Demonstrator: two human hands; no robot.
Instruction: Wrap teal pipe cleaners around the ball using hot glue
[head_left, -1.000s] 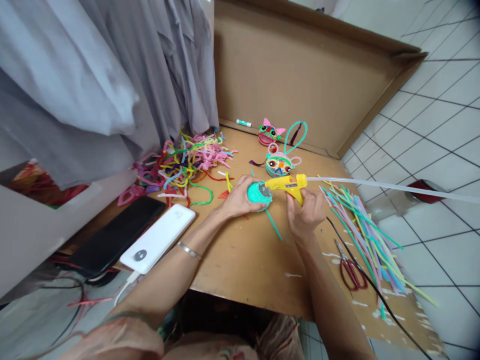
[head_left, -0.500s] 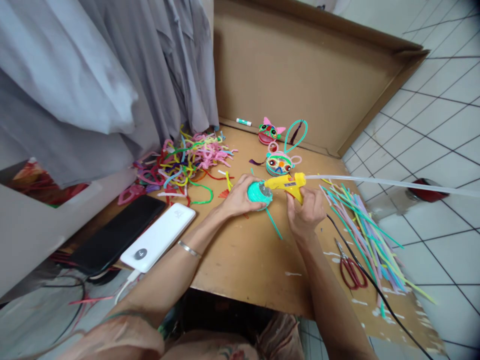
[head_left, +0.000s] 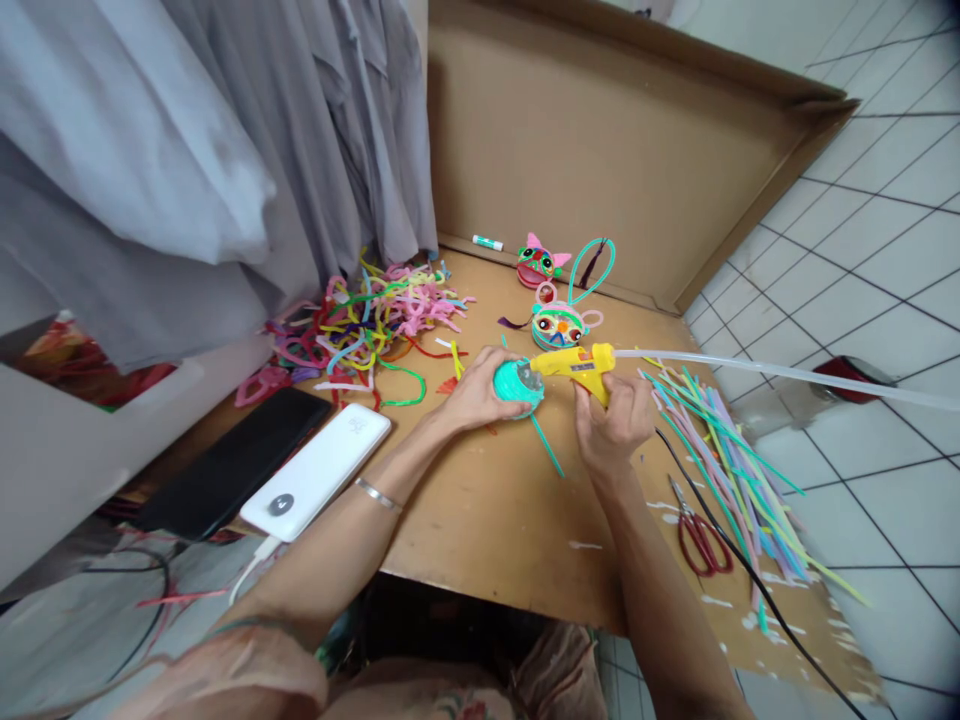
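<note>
My left hand (head_left: 480, 392) is closed around a turquoise ball (head_left: 517, 390) that looks wrapped in pipe cleaner, with a greyish bare patch on its upper right. A yellow glue gun (head_left: 574, 365) is gripped in my right hand (head_left: 616, 415), its nozzle at the bare patch; whether the tip touches cannot be made out. From the gun's back a long clear glue stick (head_left: 750, 367) sticks out to the right. One turquoise pipe cleaner (head_left: 548, 447) lies below the ball. Just behind stands a decorated round face (head_left: 559, 328) with pink loop ears.
Tangled pipe cleaners (head_left: 375, 320) heap at the left; straight ones (head_left: 739, 480) lie right, near red-handled scissors (head_left: 703, 540) and a black cord (head_left: 750, 580). A white power bank (head_left: 319, 470), black phone (head_left: 232, 465), second face (head_left: 538, 262) and cardboard wall (head_left: 592, 140) surround the work.
The glue gun has shifted very slightly to the right, showing more of the ball's bare patch. My left hand and the ball stay nearly still.
</note>
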